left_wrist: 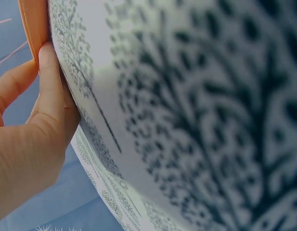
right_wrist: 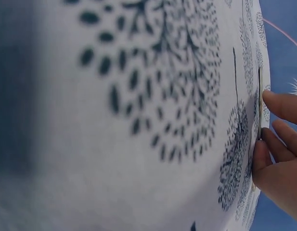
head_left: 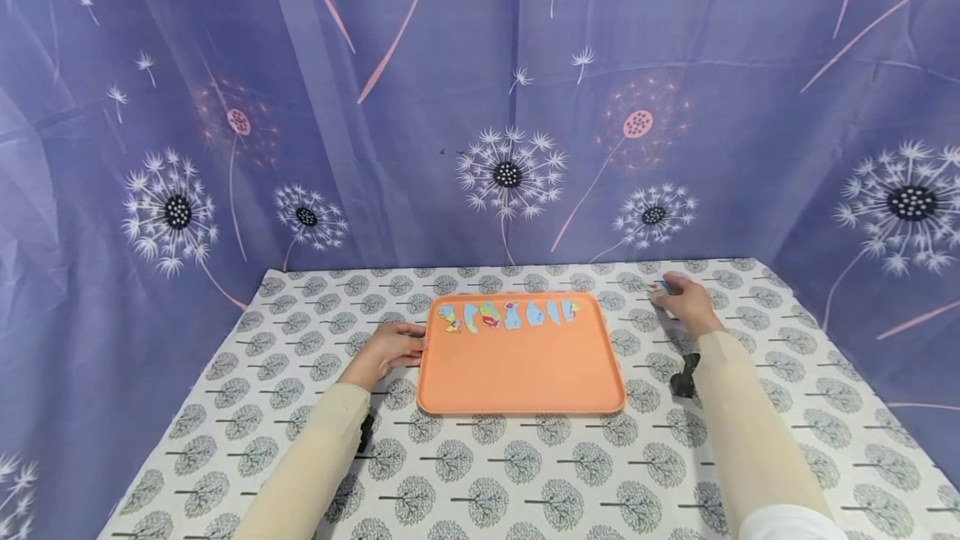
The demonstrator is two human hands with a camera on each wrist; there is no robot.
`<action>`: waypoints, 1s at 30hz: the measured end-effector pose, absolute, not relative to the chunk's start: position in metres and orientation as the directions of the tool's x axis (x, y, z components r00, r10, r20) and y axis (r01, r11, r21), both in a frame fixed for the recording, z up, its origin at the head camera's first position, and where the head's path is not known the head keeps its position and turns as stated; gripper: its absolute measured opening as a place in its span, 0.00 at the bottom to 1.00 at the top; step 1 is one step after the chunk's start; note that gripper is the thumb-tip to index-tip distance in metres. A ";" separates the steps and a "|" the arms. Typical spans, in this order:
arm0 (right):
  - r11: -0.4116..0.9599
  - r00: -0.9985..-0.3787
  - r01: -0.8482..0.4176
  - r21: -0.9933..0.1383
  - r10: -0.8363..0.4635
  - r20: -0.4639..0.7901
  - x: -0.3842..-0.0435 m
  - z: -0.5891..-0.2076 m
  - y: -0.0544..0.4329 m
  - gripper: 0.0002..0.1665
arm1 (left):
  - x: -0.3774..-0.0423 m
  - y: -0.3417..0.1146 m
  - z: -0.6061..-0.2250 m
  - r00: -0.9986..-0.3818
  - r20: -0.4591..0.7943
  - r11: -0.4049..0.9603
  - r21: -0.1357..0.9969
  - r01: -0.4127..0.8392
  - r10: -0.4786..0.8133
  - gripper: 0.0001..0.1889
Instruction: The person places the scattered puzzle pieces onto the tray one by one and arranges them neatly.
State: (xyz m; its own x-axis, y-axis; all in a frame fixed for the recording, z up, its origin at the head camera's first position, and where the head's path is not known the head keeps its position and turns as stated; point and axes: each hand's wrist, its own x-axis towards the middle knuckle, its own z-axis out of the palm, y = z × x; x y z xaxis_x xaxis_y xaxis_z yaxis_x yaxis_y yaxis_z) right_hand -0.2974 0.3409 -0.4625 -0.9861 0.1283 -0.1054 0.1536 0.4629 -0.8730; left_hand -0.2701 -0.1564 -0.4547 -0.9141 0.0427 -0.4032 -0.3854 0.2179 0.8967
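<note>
An orange tray (head_left: pixel 517 373) lies on the table, its left edge held by my left hand (head_left: pixel 390 351). Up close in the left wrist view, digits of that hand (left_wrist: pixel 32 125) meet at the tray's rim (left_wrist: pixel 34 24). Along the tray's far side runs a row of several flat, light blue puzzle pieces (head_left: pixel 512 317) with coloured pictures. Beyond the tray's right side, my right hand (head_left: pixel 688 305) pinches a small flat coloured piece (head_left: pixel 656 287) low over the cloth. The right wrist view shows this thin piece (right_wrist: pixel 260 103) edge-on at the thumb and fingertips.
A white cloth (head_left: pixel 450 473) printed with grey trees covers the table. Purple curtains (head_left: pixel 420 148) with dandelion prints rise behind the table and along both sides. Dark wrist-worn devices show below the sleeves, the right one (head_left: pixel 683 377) near the cloth.
</note>
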 end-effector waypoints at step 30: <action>0.613 -0.977 0.138 -0.778 0.213 -0.006 -0.301 -0.469 0.331 0.21 | -0.269 -0.157 -0.455 -0.919 -0.391 0.218 0.902 -0.373 0.048 0.20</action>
